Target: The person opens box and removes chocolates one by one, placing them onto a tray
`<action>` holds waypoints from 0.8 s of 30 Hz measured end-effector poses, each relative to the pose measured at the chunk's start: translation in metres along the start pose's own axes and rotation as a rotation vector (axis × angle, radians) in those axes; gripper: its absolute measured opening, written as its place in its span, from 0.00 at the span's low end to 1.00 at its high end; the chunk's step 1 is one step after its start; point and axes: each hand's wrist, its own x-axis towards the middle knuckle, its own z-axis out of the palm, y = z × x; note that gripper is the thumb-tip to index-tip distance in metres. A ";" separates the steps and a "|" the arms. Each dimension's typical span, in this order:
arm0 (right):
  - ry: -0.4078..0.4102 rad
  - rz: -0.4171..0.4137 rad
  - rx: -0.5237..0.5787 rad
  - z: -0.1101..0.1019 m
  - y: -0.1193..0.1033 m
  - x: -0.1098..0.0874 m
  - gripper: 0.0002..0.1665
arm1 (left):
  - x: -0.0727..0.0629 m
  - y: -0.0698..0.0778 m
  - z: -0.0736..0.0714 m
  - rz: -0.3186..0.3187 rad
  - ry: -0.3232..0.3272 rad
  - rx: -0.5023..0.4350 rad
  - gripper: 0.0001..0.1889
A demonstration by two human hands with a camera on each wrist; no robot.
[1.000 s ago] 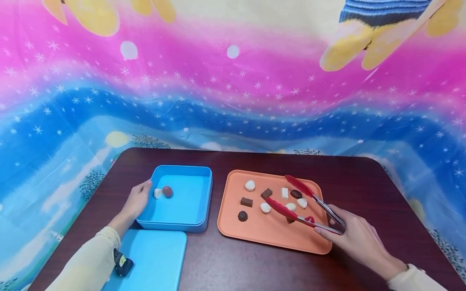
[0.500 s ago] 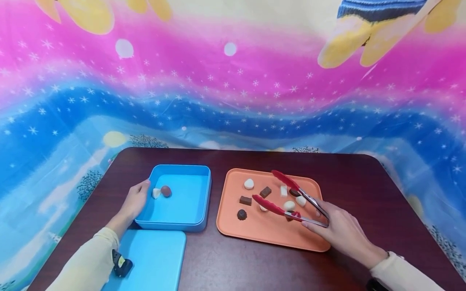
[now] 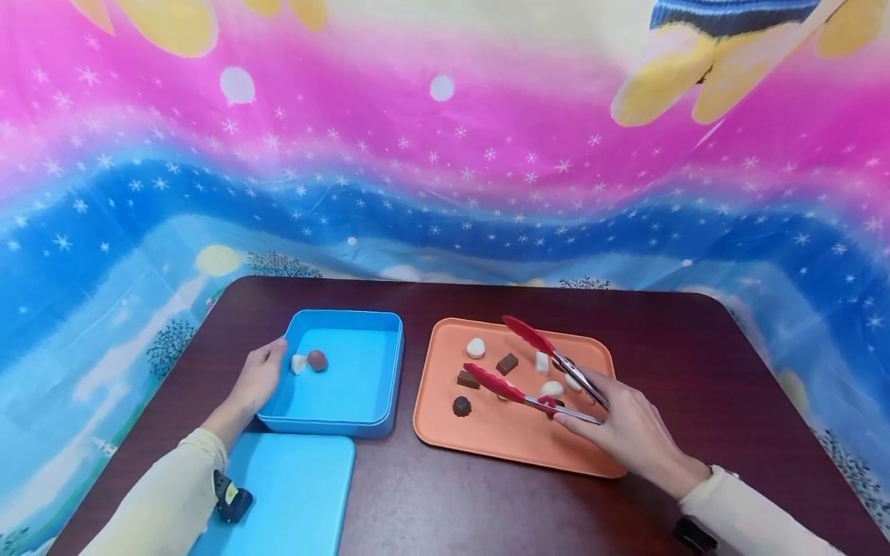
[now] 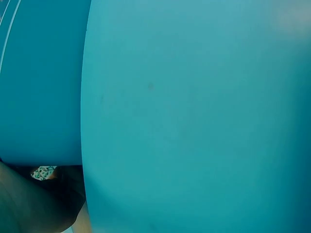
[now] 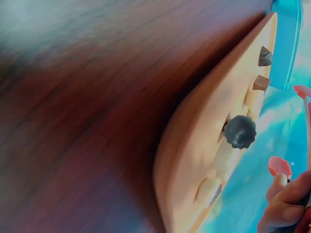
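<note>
My left hand [image 3: 257, 378] grips the left wall of an open blue box [image 3: 351, 427], thumb at the rim. Inside lie a brown round chocolate [image 3: 317, 361] and a small white piece [image 3: 299, 364]. My right hand [image 3: 636, 428] holds red-tipped metal tongs [image 3: 497, 384], their arms spread with nothing between the tips. They hang over the orange tray [image 3: 501, 444], above its left half. One red tip overlaps a brown rectangular chocolate [image 3: 467, 379] in the head view; another brown block [image 3: 507, 364] shows between the arms. A dark round chocolate [image 3: 462, 406] and a white one [image 3: 476, 347] lie nearby.
A flat blue lid [image 3: 299, 479] lies in front of the box, under the left forearm; it fills most of the left wrist view. More white and dark chocolates sit near the right hand, partly hidden by the tongs. A patterned cloth [image 3: 445, 177] hangs behind the dark table [image 3: 431, 494].
My right hand has carried the spread tongs leftward across the tray, from its right side to the left half. My left hand stays on the box.
</note>
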 end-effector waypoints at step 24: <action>-0.010 -0.087 0.100 0.026 -0.040 0.024 0.44 | 0.001 -0.001 0.000 -0.005 -0.001 0.006 0.39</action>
